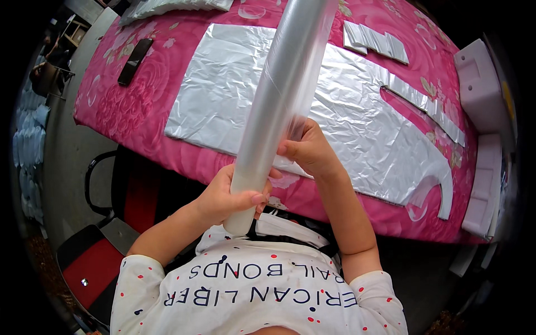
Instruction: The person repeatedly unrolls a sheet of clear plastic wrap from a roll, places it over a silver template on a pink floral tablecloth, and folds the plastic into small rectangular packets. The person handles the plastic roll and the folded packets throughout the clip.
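Note:
A long roll of clear plastic film (273, 84) stands tilted in front of me, its lower end close to my waist and its top running out of the picture. My left hand (234, 195) wraps round it near the lower end. Higher up, at the roll's right side, my right hand (310, 148) pinches the loose edge of the film between thumb and fingers. Behind the roll, a flat stack of silvery plastic bags (357, 123) with cut-out handles lies on the table, partly hidden by the roll.
A pink flowered cloth covers the table (167, 61). On it lie a black phone (135, 61), a small folded plastic bundle (377, 42) and more plastic sheets (173, 5). White foam boxes (481, 78) stand at the right edge. A red and black chair (95, 265) is at my left.

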### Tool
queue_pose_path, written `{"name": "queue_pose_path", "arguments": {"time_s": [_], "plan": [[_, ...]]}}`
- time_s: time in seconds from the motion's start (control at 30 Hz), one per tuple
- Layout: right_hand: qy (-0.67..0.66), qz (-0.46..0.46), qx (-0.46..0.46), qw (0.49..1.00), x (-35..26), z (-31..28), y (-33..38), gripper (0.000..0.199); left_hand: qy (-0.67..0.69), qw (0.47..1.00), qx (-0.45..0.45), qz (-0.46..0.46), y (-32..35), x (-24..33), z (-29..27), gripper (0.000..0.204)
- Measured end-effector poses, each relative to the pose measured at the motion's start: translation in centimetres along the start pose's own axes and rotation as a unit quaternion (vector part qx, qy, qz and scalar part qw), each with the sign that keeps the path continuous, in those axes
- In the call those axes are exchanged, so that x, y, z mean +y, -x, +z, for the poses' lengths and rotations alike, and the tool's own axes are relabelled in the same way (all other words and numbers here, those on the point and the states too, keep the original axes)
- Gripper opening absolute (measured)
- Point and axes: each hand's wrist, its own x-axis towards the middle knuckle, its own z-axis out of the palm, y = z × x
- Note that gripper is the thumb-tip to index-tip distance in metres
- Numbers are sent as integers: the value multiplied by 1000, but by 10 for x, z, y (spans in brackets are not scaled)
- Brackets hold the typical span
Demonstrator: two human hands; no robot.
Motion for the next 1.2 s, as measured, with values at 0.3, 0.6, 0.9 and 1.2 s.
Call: {"name": "queue_pose_path", "arguments": {"time_s": [0.3,0.6,0.9,1.2], "plan": [[-35,-15,-20,999,-7,12,7,32,139,978,-152,-31,-13,-1,-8,72],[-40,-57,-74,995,-13,28,13,30,463,794,-385,-81,-23,-48,-17,80],[138,-26,55,989,-28,30,34,30,61,992,-82,-70,-22,-14,-26,71],[311,92,150,934,3,28,47,38,-234,969,67,32,-38,-15,-12,50]]}}
